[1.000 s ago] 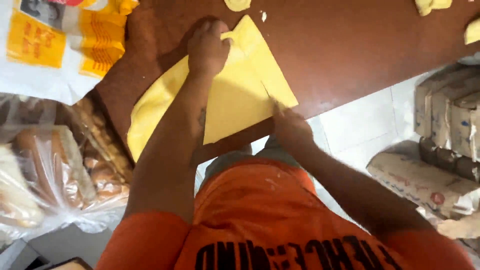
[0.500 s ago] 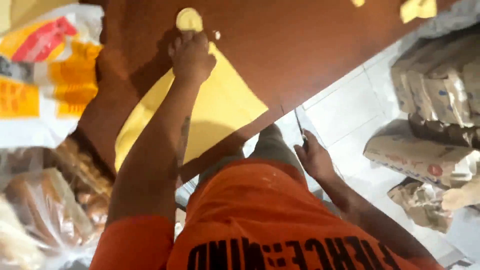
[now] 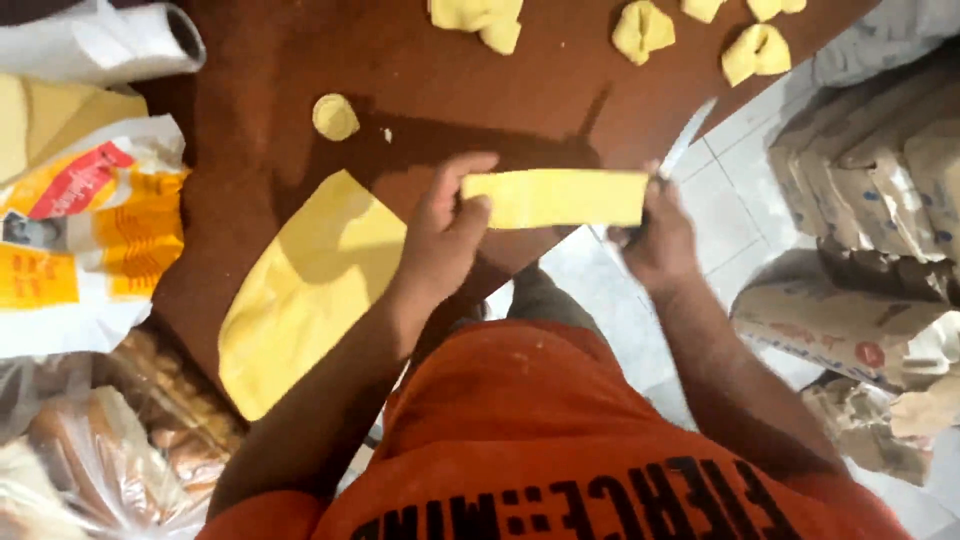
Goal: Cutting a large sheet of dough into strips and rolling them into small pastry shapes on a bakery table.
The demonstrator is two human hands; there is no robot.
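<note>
strip of dough (image 3: 556, 198) held up off the brown table (image 3: 300, 60), long axis running side to side between the two hands; left hand (image 3: 440, 240) pinches its left end, thumb and fingers closed on the edge, so the strip reaches away to that hand's right. right hand (image 3: 655, 240) sits at the strip's far end, fist closed round a knife (image 3: 687, 142) whose blade points up and away, though whether it also touches the strip i cannot tell. big dough sheet (image 3: 310, 290) lies flat below and left of the left hand, apart from it, with a small dough disc (image 3: 335, 117) further up.
</note>
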